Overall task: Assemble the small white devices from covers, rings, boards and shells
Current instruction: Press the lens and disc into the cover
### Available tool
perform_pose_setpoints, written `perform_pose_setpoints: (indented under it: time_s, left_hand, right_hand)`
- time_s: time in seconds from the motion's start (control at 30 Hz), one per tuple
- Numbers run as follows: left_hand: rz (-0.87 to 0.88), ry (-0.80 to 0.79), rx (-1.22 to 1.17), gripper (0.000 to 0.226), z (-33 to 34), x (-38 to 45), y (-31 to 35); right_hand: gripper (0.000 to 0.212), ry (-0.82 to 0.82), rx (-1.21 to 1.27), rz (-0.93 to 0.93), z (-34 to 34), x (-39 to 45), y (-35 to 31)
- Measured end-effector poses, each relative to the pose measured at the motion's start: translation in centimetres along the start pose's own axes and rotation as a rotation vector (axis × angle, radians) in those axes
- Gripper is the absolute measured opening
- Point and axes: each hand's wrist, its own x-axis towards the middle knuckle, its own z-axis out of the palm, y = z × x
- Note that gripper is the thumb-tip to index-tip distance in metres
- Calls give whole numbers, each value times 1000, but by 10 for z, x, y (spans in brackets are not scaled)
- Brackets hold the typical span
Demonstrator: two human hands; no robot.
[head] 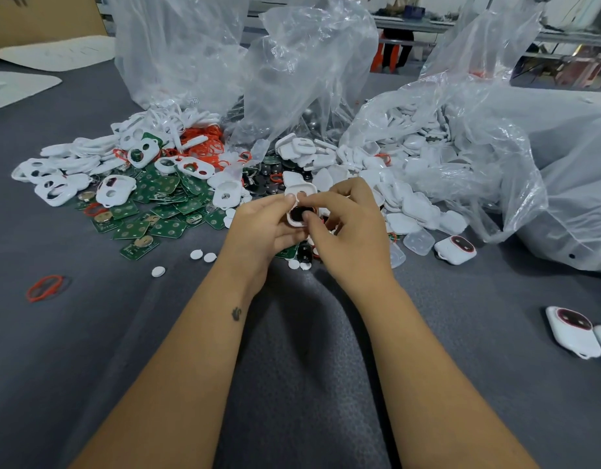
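Note:
My left hand (263, 228) and my right hand (346, 228) both hold one small white cover (300, 201) with a dark opening rimmed in red, at the middle of the table. My right thumb presses on the dark opening. Behind my hands lie heaps of white covers (60, 184), green boards (157, 198), red rings (207, 143) and pale shells (414, 204). Two finished white devices lie to the right, one (456, 248) near the bag and one (571, 331) by the frame's edge.
Large clear plastic bags (292, 69) stand behind and to the right of the heaps. A loose red ring (45, 287) lies at the left on the grey cloth (89, 350). Small white discs (202, 255) are scattered near my left wrist.

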Motion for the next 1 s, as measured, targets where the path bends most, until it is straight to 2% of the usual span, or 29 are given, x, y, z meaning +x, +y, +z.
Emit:
perform_pose_setpoints:
  time_s: [0.3, 0.47, 0.57, 0.63, 0.73, 0.83, 0.9, 1.0]
  left_hand:
    - [-6, -12, 22, 18, 2, -1, 1]
    - [43, -100, 107, 29, 1, -2, 0]
    - [84, -150, 144, 34, 0, -3, -2]
    - [96, -154, 117, 37, 0, -3, -2]
    - [52, -140, -31, 33, 1, -2, -2]
    - [41, -95, -39, 38, 2, -1, -3]
    - [79, -64, -16, 43, 2, 0, -4]
    - [167, -16, 34, 28, 2, 1, -5]
  right_hand:
    - [19, -10, 35, 78, -1, 2, 4]
    - [28, 49, 63, 108, -2, 5, 1]
    - [32, 79, 186, 193, 0, 5, -1]
    - [32, 115, 238, 223, 0, 5, -2]
    - [30, 159, 161, 185, -3, 6, -1]
    - [23, 87, 207, 228, -3, 6, -3]
    - [27, 30, 264, 251, -4, 5, -7]
    - [35, -46, 532, 344, -8, 5, -12]
